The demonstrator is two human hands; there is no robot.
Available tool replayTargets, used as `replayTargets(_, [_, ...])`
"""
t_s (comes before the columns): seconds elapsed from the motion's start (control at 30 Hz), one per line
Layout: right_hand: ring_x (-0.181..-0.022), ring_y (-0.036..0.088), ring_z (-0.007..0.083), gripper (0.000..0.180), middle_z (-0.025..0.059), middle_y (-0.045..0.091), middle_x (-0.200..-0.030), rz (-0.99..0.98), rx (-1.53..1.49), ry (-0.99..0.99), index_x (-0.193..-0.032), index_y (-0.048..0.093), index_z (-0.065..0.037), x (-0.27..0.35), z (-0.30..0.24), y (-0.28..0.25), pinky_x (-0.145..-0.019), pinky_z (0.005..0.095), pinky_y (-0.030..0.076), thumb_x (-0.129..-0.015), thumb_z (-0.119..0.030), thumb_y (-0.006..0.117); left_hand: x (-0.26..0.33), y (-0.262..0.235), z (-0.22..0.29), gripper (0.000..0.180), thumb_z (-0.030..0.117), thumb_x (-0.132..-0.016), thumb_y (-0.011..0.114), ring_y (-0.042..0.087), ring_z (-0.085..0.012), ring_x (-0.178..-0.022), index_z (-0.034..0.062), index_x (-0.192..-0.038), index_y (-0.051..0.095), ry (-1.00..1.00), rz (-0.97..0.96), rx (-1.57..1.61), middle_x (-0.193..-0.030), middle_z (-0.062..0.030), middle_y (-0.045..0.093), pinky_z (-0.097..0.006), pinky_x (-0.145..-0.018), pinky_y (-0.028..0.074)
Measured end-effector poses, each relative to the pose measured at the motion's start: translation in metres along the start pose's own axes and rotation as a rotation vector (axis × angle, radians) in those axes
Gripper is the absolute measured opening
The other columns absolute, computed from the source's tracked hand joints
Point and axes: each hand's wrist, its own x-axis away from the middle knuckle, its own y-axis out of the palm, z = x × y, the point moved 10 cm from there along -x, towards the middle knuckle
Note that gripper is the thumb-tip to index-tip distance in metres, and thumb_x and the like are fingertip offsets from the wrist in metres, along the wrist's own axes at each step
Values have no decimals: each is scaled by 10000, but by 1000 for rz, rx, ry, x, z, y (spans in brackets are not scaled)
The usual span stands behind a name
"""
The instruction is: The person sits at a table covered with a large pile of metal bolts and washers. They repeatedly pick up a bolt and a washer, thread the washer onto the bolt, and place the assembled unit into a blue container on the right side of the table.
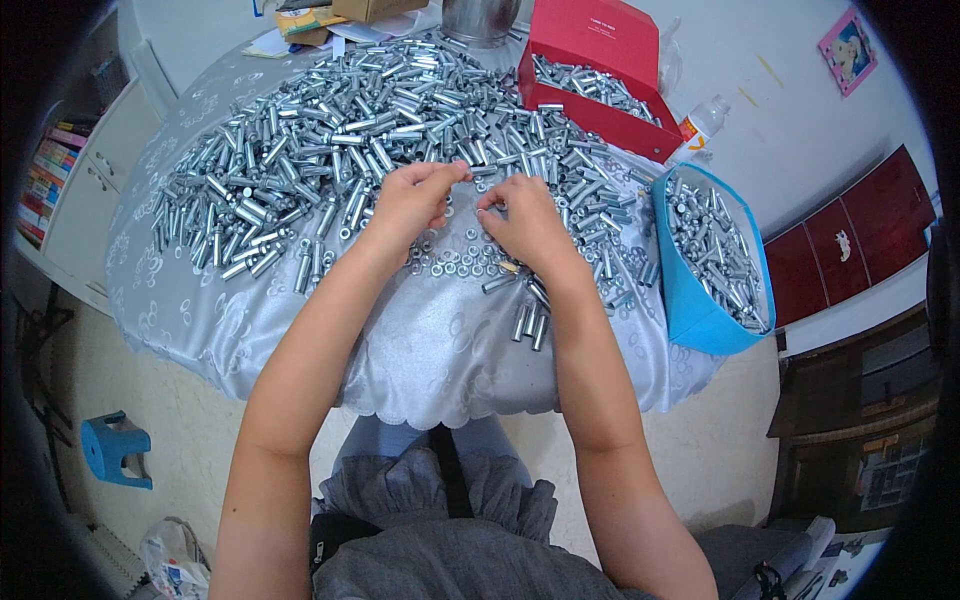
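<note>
Small metal nuts [462, 262] lie scattered on the round table's pale cloth [440, 350], right under both hands. Left hand [412, 200] and right hand [522, 222] sit close together, fingertips pinched; what they pinch is too small to tell. Big heap of metal sleeves [330, 130] behind. Red box [600, 75] and blue bin [712, 262] to the right, both with sleeves inside.

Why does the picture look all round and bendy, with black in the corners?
In the head view the fisheye lens bends straight lines near the rim, so the table edge and cabinet curve, and the corners go black. The metal tubes glint in even light, and the left hand and right hand look sharp.
</note>
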Motion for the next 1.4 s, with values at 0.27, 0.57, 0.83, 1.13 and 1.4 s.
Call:
replayTargets(0.27, [-716, 579, 92, 160, 46, 642, -815, -2, -1003, 266, -885, 607, -33, -9, 11, -4, -618, 226, 427, -772, -139, 652, 2, 3, 4, 222, 290, -840, 580, 285, -30, -465, 75, -792, 604, 16, -21, 17, -550, 92, 320, -201, -430, 230])
replayTargets(0.57, [-710, 566, 56, 183, 15, 642, -818, -90, -1204, 413, -932, 609, -40, -3, 11, 9, -596, 183, 399, -778, -130, 648, 10, 16, 8, 222, 256, -824, 579, 274, -29, -448, 121, -668, 496, -4, -108, 80, -560, 76, 342, -205, -422, 215])
replayTargets(0.83, [-707, 570, 65, 171, 34, 645, -847, -140, -1261, 450, -912, 611, -24, -1, 7, 14, -601, 189, 420, -782, -128, 650, 6, 15, 4, 161, 226, -810, 581, 288, -36, -468, 95, -720, 562, -12, -165, 181, -563, 72, 340, -200, -419, 224])
replayTargets(1.13, [-705, 577, 80, 158, 64, 645, -786, 99, -1043, 178, -883, 639, 24, -7, -4, -7, -625, 191, 442, -786, -101, 649, 8, 15, 3, 176, 215, -833, 558, 281, -39, -464, 101, -716, 493, -62, -141, 209, -579, 61, 343, -199, -425, 244])
replayTargets(1.4, [-656, 526, 47, 159, 12, 606, -732, 96, -990, 171, -866, 639, 15, -5, -8, -8, -597, 172, 418, -775, -114, 661, 8, 18, -4, 173, 201, -843, 539, 284, -35, -455, 95, -717, 486, -130, -179, 292, -584, 59, 354, -196, -414, 252])
